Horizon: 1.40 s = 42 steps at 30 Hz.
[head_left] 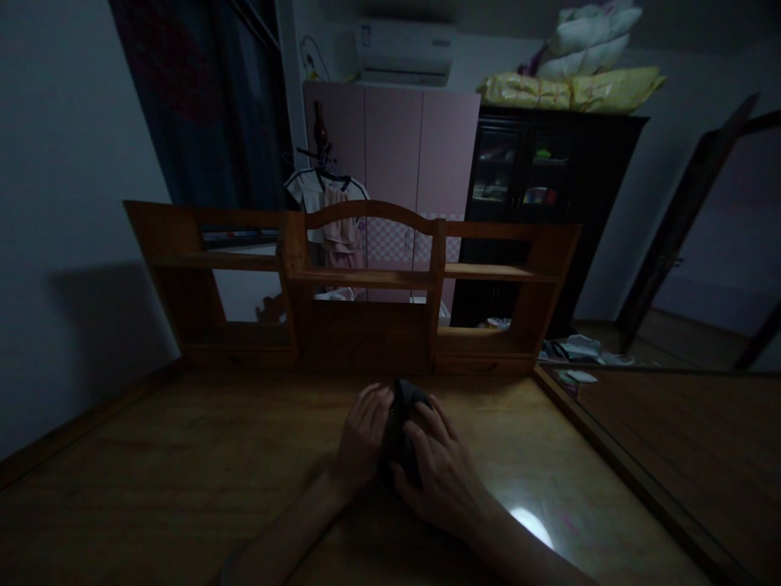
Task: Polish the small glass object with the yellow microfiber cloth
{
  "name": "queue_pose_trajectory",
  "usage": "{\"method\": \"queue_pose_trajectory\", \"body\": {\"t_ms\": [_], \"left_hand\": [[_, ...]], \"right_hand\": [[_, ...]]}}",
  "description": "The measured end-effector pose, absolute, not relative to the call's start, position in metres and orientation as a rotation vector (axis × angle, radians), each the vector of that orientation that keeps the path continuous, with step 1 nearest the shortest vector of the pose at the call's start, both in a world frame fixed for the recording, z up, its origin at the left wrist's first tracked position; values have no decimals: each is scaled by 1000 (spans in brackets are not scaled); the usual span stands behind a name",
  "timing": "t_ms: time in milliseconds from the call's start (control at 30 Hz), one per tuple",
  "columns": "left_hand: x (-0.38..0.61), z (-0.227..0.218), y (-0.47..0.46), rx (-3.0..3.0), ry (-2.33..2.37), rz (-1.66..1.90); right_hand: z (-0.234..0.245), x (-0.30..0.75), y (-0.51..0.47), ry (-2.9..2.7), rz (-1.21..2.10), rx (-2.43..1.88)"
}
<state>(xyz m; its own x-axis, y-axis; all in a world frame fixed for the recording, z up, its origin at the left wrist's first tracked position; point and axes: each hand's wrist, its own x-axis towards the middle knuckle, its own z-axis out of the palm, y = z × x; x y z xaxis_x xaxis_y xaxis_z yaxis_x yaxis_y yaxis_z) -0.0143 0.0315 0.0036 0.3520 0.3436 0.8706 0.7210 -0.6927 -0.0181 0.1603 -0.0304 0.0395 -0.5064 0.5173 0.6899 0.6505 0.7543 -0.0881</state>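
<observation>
A small dark object (pixel 403 407) sits between both my hands on the wooden desk (pixel 183 456), just in front of the shelf unit. The room is dim and I cannot make out what the object is. My left hand (pixel 361 435) curls against its left side with the fingers bent round it. Over its right side and top lies my right hand (pixel 440 468), fingers wrapped on it. Both forearms reach in from the bottom edge of the view.
A low wooden shelf unit (pixel 359 277) with open compartments stands along the desk's back edge. Behind it are a pink wardrobe (pixel 421 146), a dark cabinet (pixel 543 187) with bedding on top, and hanging clothes (pixel 333 216). An open door (pixel 689 220) is at the right.
</observation>
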Motion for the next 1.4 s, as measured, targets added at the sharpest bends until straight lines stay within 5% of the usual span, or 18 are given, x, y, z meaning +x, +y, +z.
{"method": "queue_pose_trajectory", "body": {"t_ms": [467,800,1167,1400], "left_hand": [[-14,2,38,-2230,-909,-1163],[-10,9,25,-2701,-960,-1364],[-6,-7,34,-2487,-1208,-1447],[-6,2,29,-2511,-1265,-1416]], "right_hand": [[34,168,-25,-2194,36,-783],[40,174,-17,-2254,-126,-920],[24,174,-19,-2284,217,-850],[29,173,-10,-2329,-45,-801]]}}
